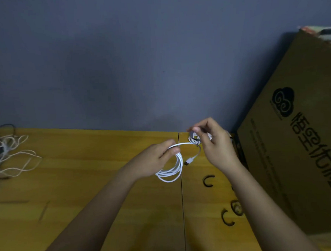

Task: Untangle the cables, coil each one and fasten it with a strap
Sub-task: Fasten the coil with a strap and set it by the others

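Note:
A white cable [173, 172] hangs in a coil of several loops from my left hand [157, 159], which grips the top of the coil above the wooden table [86, 168]. A strand runs right from the coil to my right hand [213, 142], whose fingertips pinch a small loop of the same cable near the table's far edge. The cable's plug end [189, 160] dangles between the two hands. A tangled heap of pale cables [7, 154] lies at the table's far left.
A large brown cardboard box [303, 137] with printed characters stands on the right, close to my right forearm. Dark curled straps [208, 180] [227, 218] and a small ring [237, 208] lie on the table below my right hand. A grey wall rises behind.

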Available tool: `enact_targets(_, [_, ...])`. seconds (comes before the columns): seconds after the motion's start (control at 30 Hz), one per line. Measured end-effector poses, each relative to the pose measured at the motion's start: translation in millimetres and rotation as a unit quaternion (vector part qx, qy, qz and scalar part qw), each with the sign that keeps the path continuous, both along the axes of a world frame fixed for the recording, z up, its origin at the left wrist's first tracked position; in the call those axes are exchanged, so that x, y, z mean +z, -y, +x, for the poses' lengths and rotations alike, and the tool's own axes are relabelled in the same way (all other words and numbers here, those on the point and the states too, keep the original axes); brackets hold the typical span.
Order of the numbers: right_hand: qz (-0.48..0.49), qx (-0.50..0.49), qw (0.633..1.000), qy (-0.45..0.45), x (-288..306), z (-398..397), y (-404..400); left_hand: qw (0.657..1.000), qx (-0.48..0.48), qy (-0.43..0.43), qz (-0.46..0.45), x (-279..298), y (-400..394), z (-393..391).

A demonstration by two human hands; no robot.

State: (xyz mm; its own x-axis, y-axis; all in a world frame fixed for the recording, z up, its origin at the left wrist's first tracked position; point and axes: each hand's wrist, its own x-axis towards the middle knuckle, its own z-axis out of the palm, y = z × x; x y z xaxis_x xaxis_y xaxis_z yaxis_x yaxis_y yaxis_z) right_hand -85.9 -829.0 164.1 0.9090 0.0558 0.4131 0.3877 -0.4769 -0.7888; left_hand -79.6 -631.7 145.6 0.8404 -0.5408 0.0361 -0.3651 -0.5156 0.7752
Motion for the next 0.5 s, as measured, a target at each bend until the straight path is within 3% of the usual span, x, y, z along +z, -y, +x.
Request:
enact_targets(0.17, [0.035,0.042,0.996,-0.072,-5.9,0.8,-26.4,0.998,0.045,0.028,-0.031,11.6,-7.1,-2.9])
enact_targets(0.3, [0.17,-0.047,0.979,-0.099,-23.5,-1.3,-47.2,0.987,0.11,0.018,-0.113,15.3,-6.0,-5.6])
enact_targets(0.5, [0.149,-0.108,0.98,-0.074,-30.1,-12.1,-64.0,0.968,0.181,0.054,-0.165,11.1,-3.6,-11.8])
